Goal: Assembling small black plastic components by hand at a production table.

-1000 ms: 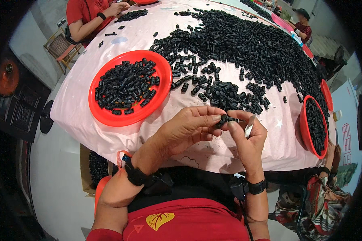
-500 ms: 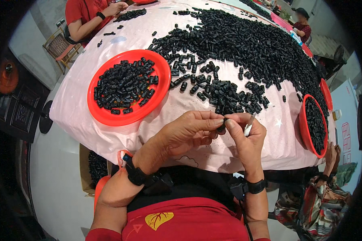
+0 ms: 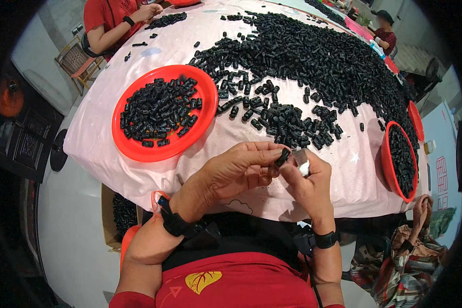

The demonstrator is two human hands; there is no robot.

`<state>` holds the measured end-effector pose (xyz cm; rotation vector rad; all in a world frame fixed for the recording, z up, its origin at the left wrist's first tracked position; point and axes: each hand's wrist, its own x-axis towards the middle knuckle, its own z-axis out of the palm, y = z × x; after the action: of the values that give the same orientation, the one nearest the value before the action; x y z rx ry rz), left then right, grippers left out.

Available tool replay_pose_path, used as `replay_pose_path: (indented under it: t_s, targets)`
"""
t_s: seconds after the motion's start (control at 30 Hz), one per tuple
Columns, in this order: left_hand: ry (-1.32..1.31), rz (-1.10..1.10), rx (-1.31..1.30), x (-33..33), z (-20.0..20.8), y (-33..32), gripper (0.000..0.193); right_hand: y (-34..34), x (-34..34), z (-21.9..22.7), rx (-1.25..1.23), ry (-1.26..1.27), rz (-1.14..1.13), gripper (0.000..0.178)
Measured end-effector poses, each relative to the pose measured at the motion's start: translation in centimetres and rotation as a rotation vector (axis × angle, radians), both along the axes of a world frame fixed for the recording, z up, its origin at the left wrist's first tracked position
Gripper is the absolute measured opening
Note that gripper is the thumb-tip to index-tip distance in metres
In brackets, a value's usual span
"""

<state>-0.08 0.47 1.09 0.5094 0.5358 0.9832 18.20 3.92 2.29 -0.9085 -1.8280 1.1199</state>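
Observation:
Between the thumb and fingers of my left hand [image 3: 233, 168] I pinch a small black plastic piece [image 3: 282, 157], held above the near part of the table. My right hand [image 3: 311, 186], close beside it, is closed round a small flat blade [image 3: 301, 157] with a white wrapped handle [image 3: 304, 168]. The blade's tip is near the black piece; whether they touch I cannot tell. Just beyond my fingers lies a loose heap of similar black pieces [image 3: 287, 120]. To the left, a red plastic basin [image 3: 208, 115] holds many more of them.
A pink-white cloth [image 3: 159, 177] covers the table, with a big black pile [image 3: 313, 51] across its far side. Another red bowl [image 3: 387, 167] of pieces stands at the right edge, near someone's hand [image 3: 422, 208]. A person in red [image 3: 105, 25] works at the far left.
My right hand has drawn slightly down, and its blade has swung to show its flat side beside the piece. The black piece now shows more clearly in my left fingers.

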Motion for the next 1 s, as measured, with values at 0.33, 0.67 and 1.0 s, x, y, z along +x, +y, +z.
replay_pose_path:
  t_s: [0.33, 0.67, 1.0]
  targets:
    - [-0.02, -0.034, 0.022, 0.2, -0.5, 0.0, 0.031, 0.0, 0.0, -0.4, 0.043, -0.179, -0.014, 0.031]
    - [-0.006, 0.059, 0.022, 0.8, 0.3, -0.3, 0.034, 0.0, -0.3, -1.0, 0.202, -0.239, -0.102, 0.037]
    - [0.039, 0.094, -0.014, 1.1, 0.5, -0.4, 0.03, 0.0, -0.3, -1.2, 0.27, -0.286, -0.132, 0.04]
